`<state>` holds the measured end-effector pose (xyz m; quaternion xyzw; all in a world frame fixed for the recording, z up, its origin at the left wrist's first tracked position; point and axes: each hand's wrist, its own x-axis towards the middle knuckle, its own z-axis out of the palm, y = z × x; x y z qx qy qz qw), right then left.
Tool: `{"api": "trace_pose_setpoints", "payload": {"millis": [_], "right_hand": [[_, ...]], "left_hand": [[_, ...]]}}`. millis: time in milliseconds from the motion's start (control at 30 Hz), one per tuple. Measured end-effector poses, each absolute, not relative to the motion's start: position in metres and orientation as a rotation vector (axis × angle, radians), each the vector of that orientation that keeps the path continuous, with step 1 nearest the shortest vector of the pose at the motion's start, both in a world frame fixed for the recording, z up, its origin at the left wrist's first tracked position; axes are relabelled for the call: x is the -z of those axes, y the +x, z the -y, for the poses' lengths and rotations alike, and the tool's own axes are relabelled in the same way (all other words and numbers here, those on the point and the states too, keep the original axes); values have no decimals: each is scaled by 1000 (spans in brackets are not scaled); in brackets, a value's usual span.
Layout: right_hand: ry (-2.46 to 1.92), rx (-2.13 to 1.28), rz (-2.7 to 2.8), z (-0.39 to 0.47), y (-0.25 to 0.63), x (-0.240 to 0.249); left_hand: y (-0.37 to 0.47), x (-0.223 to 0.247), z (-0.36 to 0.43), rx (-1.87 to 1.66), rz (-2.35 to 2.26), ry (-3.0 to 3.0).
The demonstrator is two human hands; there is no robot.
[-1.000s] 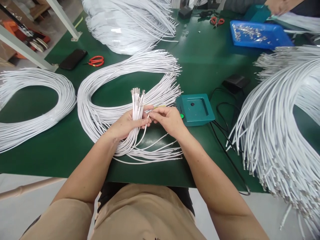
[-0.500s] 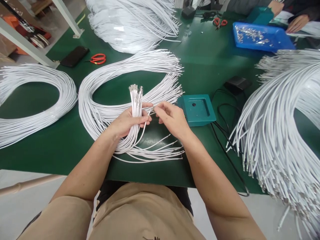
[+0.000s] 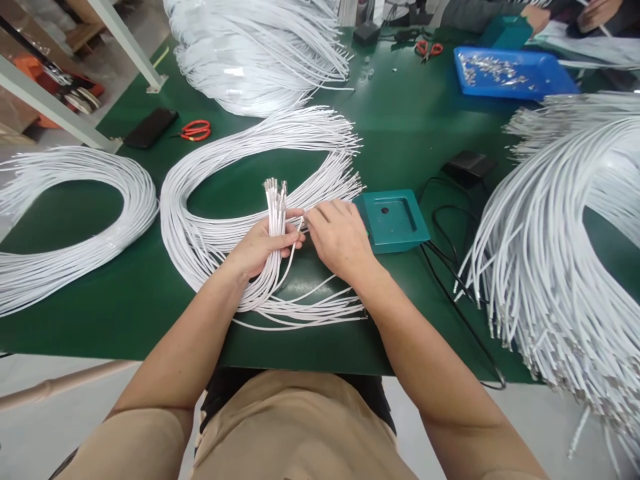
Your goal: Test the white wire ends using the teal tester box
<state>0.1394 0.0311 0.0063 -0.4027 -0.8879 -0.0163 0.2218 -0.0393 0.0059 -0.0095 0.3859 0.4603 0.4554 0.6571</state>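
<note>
A bundle of white wires (image 3: pixel 275 217) with metal terminals at its upper ends is gripped in my left hand (image 3: pixel 265 243), thumb across the front. One wire (image 3: pixel 293 250) stands apart from the bundle, its end between my two hands. My right hand (image 3: pixel 337 237) is closed at that wire's tip, back of the hand upward, so what its fingertips pinch is mostly hidden. Beside my right hand sits a teal machine (image 3: pixel 397 219) with a recessed top. Several loose wire ends (image 3: pixel 320 310) lie on the table below my hands. Behind them curves a large coil of white wires (image 3: pixel 183 193).
More white wire coils lie left (image 3: pixel 120 230), at the back (image 3: pixel 250 60) and right (image 3: pixel 555 267). Red-handled scissors (image 3: pixel 196 130) and a black phone (image 3: pixel 151 127) are back left. A co-worker's hand (image 3: pixel 599 12) is beyond a blue tray (image 3: pixel 525 80) of small metal parts. Black cables (image 3: pixel 463 293) trail right.
My right hand has rolled over, its back now turned up, while staying near the separate wire's end. My left hand keeps its hold. The co-worker's hand has lifted away from the blue tray.
</note>
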Motion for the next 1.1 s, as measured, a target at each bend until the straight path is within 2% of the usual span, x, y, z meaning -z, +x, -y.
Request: {"api": "trace_pose_setpoints", "payload": {"millis": [167,567,1100], "right_hand": [[-1308,182,2554,-49,154,-9],[-1201,241,2772,-58,157,-8],[-1236,71,2727,-59,155,-8]], "left_hand": [[-36,19,-11,-1074,-1151,993],[-31,24,-18,-1037,-1302,1134],[-24,23,-18,-957,-1459,1241]]}}
